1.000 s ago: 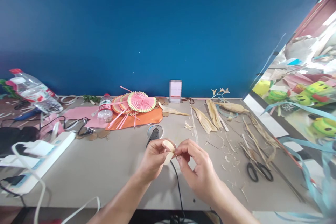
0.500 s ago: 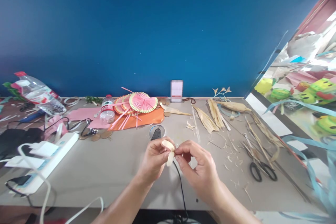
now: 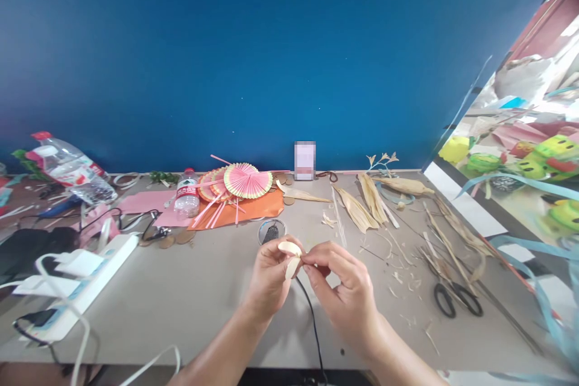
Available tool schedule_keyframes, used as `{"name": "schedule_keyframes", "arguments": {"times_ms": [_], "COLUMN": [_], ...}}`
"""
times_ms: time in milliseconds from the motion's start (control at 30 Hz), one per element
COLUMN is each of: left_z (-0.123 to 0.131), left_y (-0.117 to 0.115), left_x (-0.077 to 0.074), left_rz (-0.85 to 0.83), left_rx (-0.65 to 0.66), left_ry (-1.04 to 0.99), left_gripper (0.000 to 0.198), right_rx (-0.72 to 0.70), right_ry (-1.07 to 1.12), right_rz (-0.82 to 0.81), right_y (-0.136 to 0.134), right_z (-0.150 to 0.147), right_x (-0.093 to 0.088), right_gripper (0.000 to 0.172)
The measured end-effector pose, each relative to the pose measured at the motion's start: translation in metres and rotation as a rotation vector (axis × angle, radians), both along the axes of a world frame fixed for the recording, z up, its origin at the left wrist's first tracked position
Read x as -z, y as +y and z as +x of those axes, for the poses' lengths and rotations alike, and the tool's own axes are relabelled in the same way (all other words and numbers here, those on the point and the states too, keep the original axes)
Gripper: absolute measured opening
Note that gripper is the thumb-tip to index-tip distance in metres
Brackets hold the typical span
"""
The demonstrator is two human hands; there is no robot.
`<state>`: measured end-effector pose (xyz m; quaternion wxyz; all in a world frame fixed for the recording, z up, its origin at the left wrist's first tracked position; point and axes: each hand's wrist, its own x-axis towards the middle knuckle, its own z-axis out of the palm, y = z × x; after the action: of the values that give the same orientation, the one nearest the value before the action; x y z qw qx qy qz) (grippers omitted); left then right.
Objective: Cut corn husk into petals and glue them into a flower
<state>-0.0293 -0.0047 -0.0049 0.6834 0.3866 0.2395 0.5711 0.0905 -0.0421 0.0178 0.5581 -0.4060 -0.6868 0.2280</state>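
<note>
Above the middle of the grey table (image 3: 190, 295), my left hand (image 3: 270, 280) pinches a small pale folded strip of dried husk (image 3: 291, 257). My right hand (image 3: 346, 286) has thumb and forefinger closed on the same strip from the right side. The strip is bent into a loop with one end hanging down between the two hands. A black cord (image 3: 312, 325) runs under my hands toward the table's front edge. Just behind my hands sits a glue gun tip on a round dish (image 3: 271, 231).
Dried husk leaves (image 3: 362, 205) and scraps lie right of centre, with black scissors (image 3: 456, 301) further right. Pink paper fans (image 3: 242, 181) on orange paper and a small water bottle (image 3: 186, 200) stand at the back. A white power strip (image 3: 81, 283) and cables lie left.
My hands have stayed together on the husk strip, shifting slightly up and right in view as the head camera moved. The strip's fold looks a little tighter.
</note>
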Motion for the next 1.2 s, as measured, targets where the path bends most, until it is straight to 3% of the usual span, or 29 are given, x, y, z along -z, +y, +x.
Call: {"name": "schedule_keyframes", "arguments": {"times_ms": [167,400,600,933,1067,1200], "left_z": [0.002,0.000,-0.003,-0.001,-0.021,-0.060], "left_y": [-0.003,-0.001,-0.001,-0.002,0.011,0.028], "left_x": [-0.001,-0.003,-0.003,-0.003,0.002,0.003], "left_rz": [-0.031,-0.041,-0.052,-0.086,-0.115,-0.106], "left_rx": [-0.032,-0.021,-0.085,-0.063,-0.090,-0.216], "left_ry": [-0.043,0.003,0.053,-0.019,-0.116,-0.302], "left_gripper": [0.015,0.017,0.025,0.023,0.019,0.020], "right_rx": [-0.012,-0.020,-0.047,-0.091,-0.109,0.068], "right_ry": [0.024,0.058,0.059,-0.034,-0.102,-0.209], "right_rz": [0.062,0.013,-0.006,-0.044,-0.131,-0.269], "right_y": [0.000,-0.001,-0.004,-0.003,0.008,0.031], "right_z": [-0.002,-0.003,-0.004,-0.007,-0.008,-0.003], "right_x": [-0.002,-0.005,-0.004,-0.002,0.004,0.027], "right_gripper": [0.023,0.021,0.026,0.033,0.035,0.030]}}
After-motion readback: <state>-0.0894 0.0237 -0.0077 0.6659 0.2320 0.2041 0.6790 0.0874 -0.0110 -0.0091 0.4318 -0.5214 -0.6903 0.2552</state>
